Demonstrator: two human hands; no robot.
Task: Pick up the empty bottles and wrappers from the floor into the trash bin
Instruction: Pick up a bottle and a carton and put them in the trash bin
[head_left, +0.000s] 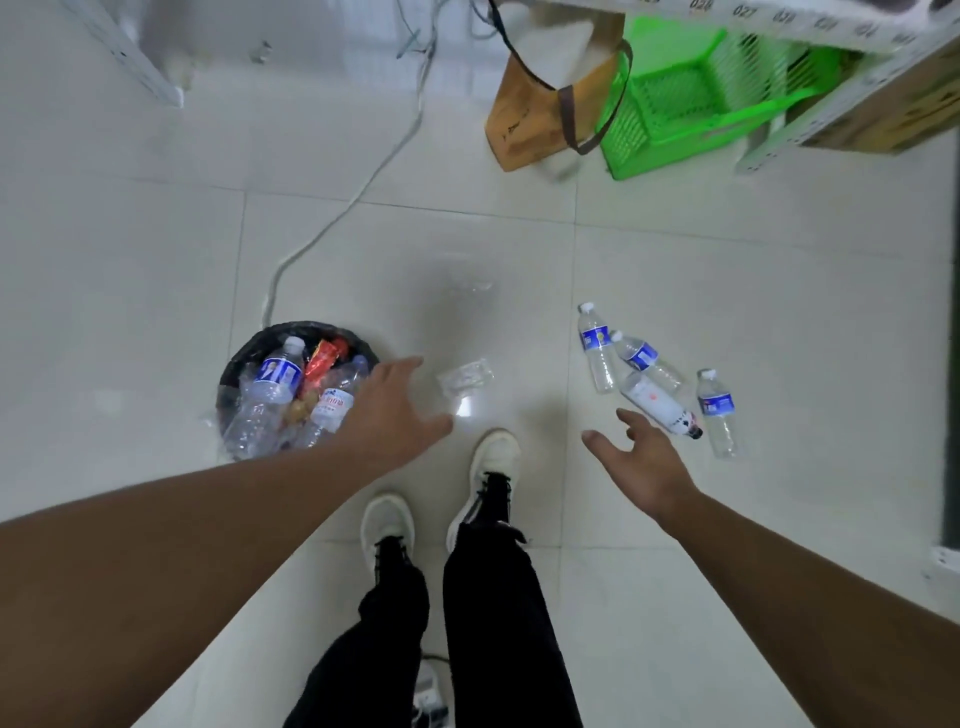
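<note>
A black-lined trash bin (240, 358) stands on the floor at the left, holding several bottles and a red wrapper. My left hand (389, 415) hovers just right of the bin, fingers relaxed and empty. A clear wrapper (464, 375) lies just beyond its fingertips, and another clear wrapper (470, 286) lies farther away. Several empty bottles lie in a cluster at the right: a blue-labelled bottle (596, 347), a second blue-labelled bottle (647, 359), a white-labelled bottle (658, 404) and a third blue-labelled bottle (717, 413). My right hand (641, 467) is spread and empty just below that cluster.
A white cable (363, 187) runs across the tiles to the bin. A brown paper bag (530, 114) and a green plastic basket (675, 98) stand at the back right under a metal shelf (810, 124). My feet (441, 493) stand between the bin and the bottles.
</note>
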